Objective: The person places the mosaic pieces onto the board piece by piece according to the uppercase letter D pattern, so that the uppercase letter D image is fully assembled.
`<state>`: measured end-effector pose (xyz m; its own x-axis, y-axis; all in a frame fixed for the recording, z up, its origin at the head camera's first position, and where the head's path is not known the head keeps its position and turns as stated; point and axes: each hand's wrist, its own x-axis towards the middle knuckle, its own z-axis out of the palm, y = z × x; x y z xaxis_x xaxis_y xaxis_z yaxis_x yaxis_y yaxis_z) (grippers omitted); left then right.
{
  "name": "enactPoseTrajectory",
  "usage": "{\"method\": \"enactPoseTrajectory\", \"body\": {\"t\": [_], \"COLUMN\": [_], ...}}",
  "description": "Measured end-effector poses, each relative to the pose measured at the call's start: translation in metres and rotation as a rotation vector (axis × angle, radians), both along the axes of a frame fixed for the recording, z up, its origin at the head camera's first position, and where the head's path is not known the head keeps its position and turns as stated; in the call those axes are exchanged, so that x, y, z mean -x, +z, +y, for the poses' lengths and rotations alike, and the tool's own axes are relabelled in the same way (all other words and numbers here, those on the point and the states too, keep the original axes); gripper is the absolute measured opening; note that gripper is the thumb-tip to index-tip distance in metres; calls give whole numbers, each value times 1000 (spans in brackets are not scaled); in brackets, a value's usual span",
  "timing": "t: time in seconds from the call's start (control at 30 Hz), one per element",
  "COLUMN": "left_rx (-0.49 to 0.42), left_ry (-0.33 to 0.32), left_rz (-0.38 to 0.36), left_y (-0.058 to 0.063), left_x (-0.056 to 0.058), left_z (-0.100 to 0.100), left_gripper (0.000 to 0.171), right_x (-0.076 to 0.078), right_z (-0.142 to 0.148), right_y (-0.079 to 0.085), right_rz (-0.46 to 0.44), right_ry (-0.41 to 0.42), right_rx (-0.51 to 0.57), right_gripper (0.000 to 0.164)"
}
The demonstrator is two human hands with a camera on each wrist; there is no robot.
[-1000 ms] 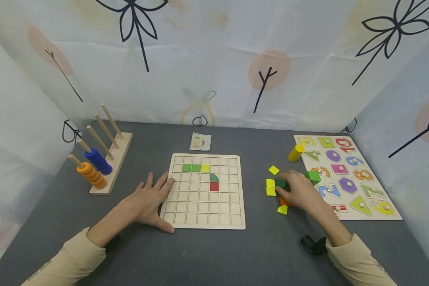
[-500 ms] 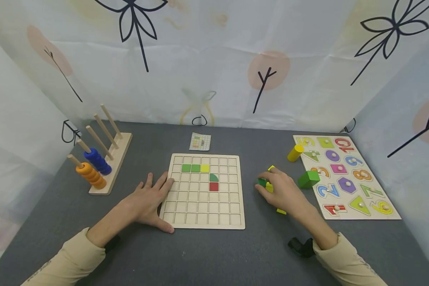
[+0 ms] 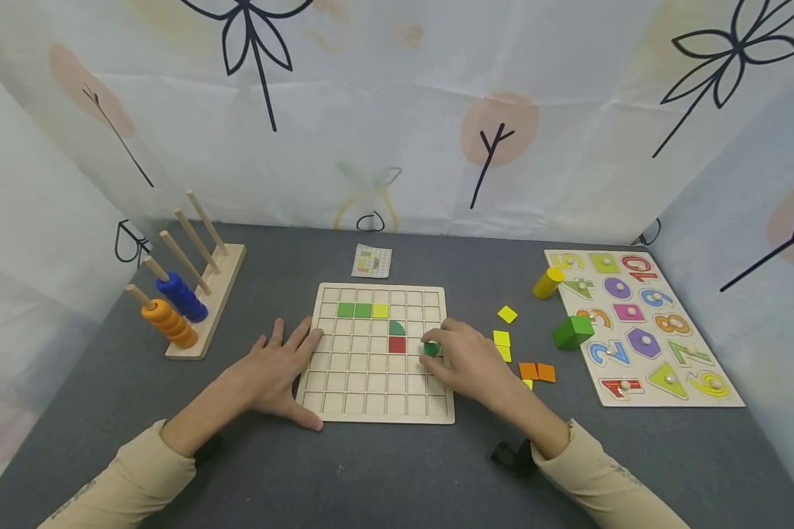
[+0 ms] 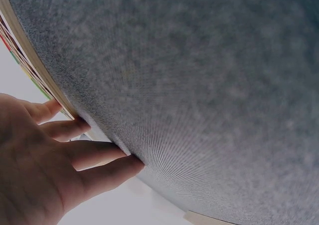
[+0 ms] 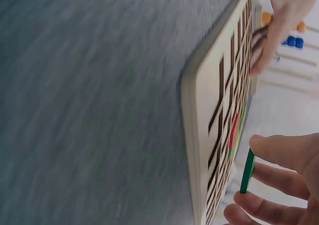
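Observation:
A wooden grid board [image 3: 344, 404] lies in the middle of the grey table, also seen edge-on as the board [image 5: 199, 135] in the right wrist view. It holds two green tiles [image 3: 353, 310], a yellow tile [image 3: 380, 311], a green quarter-round tile [image 3: 396, 328] and a red tile [image 3: 396, 344]. My right hand [image 3: 466, 360] hovers over the board's right side and pinches a small green tile [image 3: 431, 349], the same tile [image 5: 246, 171] showing between thumb and fingers. My left hand [image 3: 274, 367] rests flat on the table with fingers against the board's left edge.
Loose yellow tiles [image 3: 503, 338] and orange tiles [image 3: 537, 372] lie right of the board. Farther right are a green block [image 3: 572, 331], a yellow cylinder [image 3: 546, 282] and a number puzzle board [image 3: 714, 400]. A peg rack with rings [image 3: 179, 308] stands at left. A pattern card [image 3: 371, 261] lies behind the board.
My right hand lifted the green tile from the loose pile and carried it left onto the board's right side. The orange tiles it covered now show. The left hand stayed put.

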<state>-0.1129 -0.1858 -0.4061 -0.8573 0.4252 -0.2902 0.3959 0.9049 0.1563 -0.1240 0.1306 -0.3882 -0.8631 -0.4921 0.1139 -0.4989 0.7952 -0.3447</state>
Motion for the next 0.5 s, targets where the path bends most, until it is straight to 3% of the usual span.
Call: {"method": "enactPoseTrajectory", "body": {"t": [0.5], "left_rx": [1], "left_ry": [-4], "left_rz": [-3], "left_y": [3], "left_x": [0], "left_z": [1], "left_gripper": [144], "right_x": [-4], "right_z": [-42], "right_y": [-11], "right_rz": [22], "right_ry": [76], "right_rx": [-26], "right_gripper": [17]}}
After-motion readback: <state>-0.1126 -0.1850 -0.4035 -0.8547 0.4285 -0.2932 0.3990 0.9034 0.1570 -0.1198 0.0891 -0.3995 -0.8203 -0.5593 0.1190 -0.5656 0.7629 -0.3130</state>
